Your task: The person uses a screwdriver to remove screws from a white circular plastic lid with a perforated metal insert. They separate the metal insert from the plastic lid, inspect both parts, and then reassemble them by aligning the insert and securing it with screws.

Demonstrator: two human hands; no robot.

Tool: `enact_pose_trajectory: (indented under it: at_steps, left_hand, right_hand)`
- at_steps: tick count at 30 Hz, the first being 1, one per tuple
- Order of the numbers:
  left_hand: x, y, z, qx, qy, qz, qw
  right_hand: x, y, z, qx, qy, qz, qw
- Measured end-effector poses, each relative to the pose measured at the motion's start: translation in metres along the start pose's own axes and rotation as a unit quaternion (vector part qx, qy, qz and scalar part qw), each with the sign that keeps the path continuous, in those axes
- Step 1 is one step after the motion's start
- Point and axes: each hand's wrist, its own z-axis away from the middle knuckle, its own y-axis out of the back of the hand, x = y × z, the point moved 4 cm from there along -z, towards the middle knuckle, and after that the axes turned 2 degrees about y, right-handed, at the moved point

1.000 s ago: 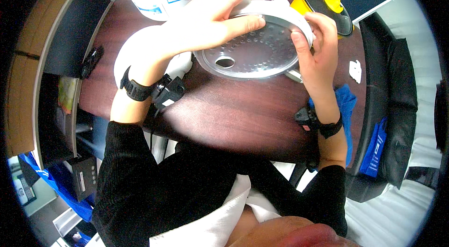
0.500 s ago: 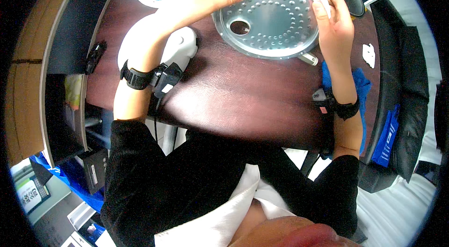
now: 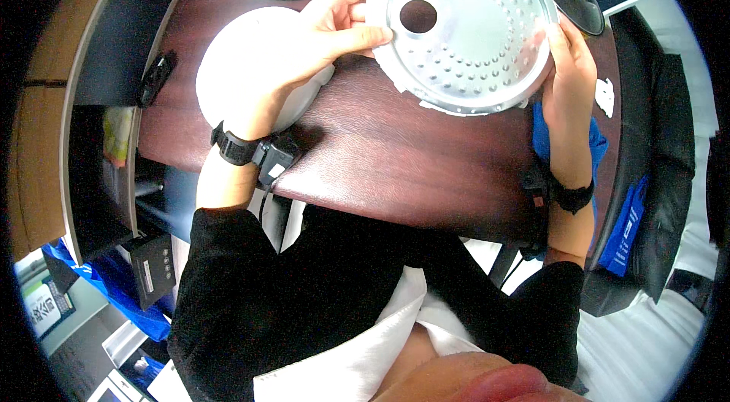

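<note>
Dimpled metal lid [image 3: 468, 35] has turned clockwise since earlier. Left grip [image 3: 336, 31] pinches its left edge; right grip [image 3: 570, 71], the right.

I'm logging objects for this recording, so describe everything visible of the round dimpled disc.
The round dimpled disc looks like silvery metal, set in a pale rim with small tabs along its lower edge. Raised dimples run in curved rows across its face, and a round hole sits toward the upper left. It is held over the dark reddish table, dimpled face toward the camera, top edge at the picture's border. The left hand grips its left edge, the right hand its right.
</note>
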Motion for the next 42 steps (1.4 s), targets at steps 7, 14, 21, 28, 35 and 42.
enact_pose_trajectory:
  at_steps: [7, 14, 21, 28, 35, 42]
  left_hand:
    - [-0.007, -0.007, 0.0, 0.039, -0.029, 0.006, 0.999]
    - [0.004, -0.006, 0.007, 0.082, -0.028, -0.035, 0.996]
    - [0.0, -0.019, 0.005, 0.06, -0.024, 0.025, 0.998]
    - [-0.004, -0.014, 0.007, 0.089, 0.003, -0.044, 0.995]
    - [-0.001, -0.015, 0.007, 0.113, 0.002, -0.067, 0.991]
    - [0.003, -0.014, 0.009, 0.131, -0.029, -0.054, 0.989]
  right_hand:
    - [0.013, 0.01, 0.003, -0.022, -0.032, 0.025, 0.999]
    - [0.022, 0.006, 0.001, -0.044, -0.076, 0.016, 0.996]
    - [0.019, 0.011, 0.002, -0.009, -0.061, 0.007, 0.998]
    - [0.013, 0.005, 0.007, -0.001, -0.067, -0.03, 0.997]
    - [0.02, 0.011, 0.005, -0.009, -0.093, -0.043, 0.995]
    - [0.02, 0.019, 0.003, -0.09, 0.028, 0.186, 0.978]
